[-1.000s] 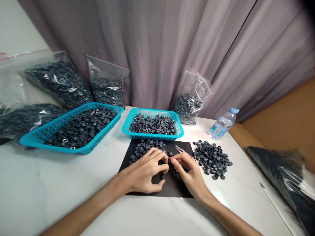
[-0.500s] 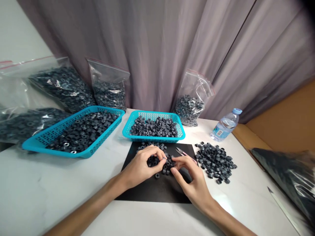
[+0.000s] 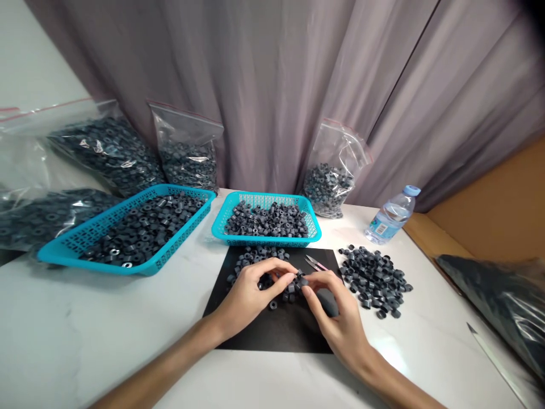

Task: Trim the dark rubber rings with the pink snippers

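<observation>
Over the black mat [image 3: 276, 335], my left hand [image 3: 259, 287] and my right hand [image 3: 336, 307] almost meet at the fingertips. Between them is a small dark grey plastic ring [image 3: 301, 278], with thumb and index finger of each hand closed at its sides. Its detail is too small to make out, and the fingers partly cover it. A pile of similar thick-walled rings [image 3: 255, 257] lies on the mat behind and beneath my left hand. Pink-handled scissors or snips [image 3: 315, 263] lie just behind my right hand, partly hidden by it.
Two blue baskets [image 3: 266, 241] [image 3: 155, 264] hold more rings. Thin dark ring pieces [image 3: 377, 281] are heaped on the right. Zip bags of parts [image 3: 187, 159] [image 3: 327, 187] stand behind. A water bottle [image 3: 389, 218], a dark plastic bag [image 3: 498, 301] and a pointed blade-like tool [image 3: 489, 355] lie rightward.
My left fingertips have moved right to meet my right fingertips, which have shifted slightly right. The dark ring now shows between them. The view has shifted slightly.
</observation>
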The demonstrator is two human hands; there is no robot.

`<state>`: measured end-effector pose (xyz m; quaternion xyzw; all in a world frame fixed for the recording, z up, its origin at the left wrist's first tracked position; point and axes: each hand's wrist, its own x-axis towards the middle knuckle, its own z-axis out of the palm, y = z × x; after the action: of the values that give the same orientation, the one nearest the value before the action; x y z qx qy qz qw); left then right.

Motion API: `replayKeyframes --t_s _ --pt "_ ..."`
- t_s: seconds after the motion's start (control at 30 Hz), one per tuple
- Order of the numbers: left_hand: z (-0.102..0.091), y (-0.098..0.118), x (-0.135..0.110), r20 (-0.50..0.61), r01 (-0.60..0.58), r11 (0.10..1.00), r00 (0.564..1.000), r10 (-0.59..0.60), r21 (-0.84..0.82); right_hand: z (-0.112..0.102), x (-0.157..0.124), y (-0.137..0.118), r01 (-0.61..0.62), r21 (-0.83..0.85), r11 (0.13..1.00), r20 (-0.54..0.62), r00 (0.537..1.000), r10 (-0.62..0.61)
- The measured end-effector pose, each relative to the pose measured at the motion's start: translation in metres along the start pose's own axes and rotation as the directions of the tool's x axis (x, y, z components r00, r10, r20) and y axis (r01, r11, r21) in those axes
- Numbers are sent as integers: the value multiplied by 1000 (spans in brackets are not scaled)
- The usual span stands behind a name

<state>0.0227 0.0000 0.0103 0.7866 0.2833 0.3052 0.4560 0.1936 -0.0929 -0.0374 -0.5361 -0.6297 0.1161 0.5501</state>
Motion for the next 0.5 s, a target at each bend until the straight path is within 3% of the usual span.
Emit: replayKeyframes --t_s 0.3,0.5 --pt "3 -4 -1 -41 -24 998 999 26 55 2 1 0 36 31 999 -37 999 -35" --pt "5 -4 -2 -52 8 1000 999 -8 -13 2 0 -2 76 15 997 -84 994 -75"
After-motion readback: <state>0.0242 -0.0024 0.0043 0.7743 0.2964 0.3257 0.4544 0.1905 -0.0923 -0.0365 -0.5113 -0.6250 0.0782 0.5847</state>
